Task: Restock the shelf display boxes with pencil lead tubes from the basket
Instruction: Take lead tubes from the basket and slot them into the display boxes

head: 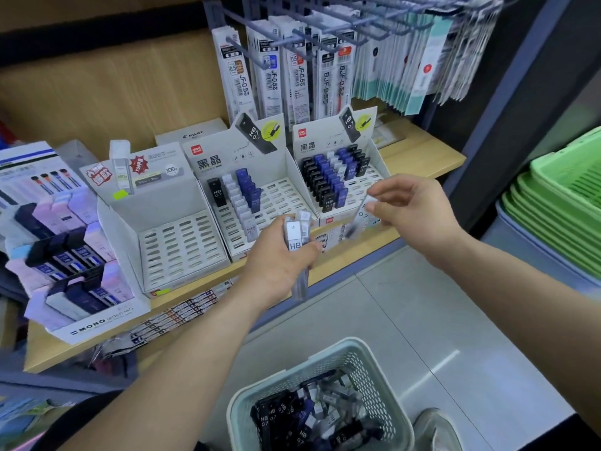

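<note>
Your left hand (276,258) is curled round a bundle of lead tubes (294,237). Your right hand (413,216) pinches a single clear tube (359,219) between thumb and fingertips, at 3 o'clock of the bundle. The tubes look light, rigid and slick: grip mid-body, squeeze lightly. The basket (283,374) with the remaining stock is at 6 o'clock. Blur hides the single tube's label. Can't tell which slot in the right display box (313,148), at 11 o'clock, it's headed for.

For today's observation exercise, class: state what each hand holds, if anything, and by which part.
The left hand grips a bundle of clear tubes around their middle. The right hand pinches one clear tube near its upper end.
</note>
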`<action>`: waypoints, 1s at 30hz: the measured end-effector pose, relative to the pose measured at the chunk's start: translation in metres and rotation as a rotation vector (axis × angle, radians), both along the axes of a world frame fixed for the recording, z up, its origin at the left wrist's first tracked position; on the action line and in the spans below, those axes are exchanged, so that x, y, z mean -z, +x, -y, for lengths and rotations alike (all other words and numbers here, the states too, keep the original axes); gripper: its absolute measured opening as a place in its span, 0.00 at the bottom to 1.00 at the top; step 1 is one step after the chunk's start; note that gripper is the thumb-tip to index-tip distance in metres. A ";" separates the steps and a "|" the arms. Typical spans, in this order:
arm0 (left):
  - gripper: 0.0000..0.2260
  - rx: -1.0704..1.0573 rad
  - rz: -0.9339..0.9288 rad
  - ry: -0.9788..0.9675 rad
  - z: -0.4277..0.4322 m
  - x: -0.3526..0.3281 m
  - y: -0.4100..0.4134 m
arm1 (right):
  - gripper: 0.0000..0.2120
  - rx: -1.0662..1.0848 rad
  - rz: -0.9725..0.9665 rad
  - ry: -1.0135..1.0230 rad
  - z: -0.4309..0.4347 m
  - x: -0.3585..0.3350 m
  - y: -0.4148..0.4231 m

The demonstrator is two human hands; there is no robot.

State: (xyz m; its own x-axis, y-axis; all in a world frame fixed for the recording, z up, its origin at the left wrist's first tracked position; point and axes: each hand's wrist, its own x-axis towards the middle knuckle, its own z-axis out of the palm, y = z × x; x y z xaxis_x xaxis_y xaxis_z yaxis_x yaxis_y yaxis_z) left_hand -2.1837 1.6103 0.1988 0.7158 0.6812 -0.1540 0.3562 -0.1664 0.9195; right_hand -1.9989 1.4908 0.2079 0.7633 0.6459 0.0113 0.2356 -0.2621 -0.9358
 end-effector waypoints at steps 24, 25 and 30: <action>0.08 -0.028 -0.026 -0.023 -0.037 0.012 0.016 | 0.07 -0.073 0.509 -0.181 -0.099 0.048 0.095; 0.08 -0.032 -0.020 -0.029 -0.037 0.012 0.016 | 0.07 -0.073 0.522 -0.181 -0.099 0.049 0.094; 0.07 -0.045 -0.033 -0.035 -0.035 0.011 0.013 | 0.09 -0.104 0.650 -0.167 -0.101 0.046 0.092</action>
State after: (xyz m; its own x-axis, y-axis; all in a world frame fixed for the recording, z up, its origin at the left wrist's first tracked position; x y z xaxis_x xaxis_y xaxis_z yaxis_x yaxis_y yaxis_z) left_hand -2.1706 1.6455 0.1879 0.6789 0.7060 -0.2017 0.3930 -0.1174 0.9120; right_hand -1.9071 1.5917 0.1618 0.5688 0.7487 0.3405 0.7687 -0.3366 -0.5439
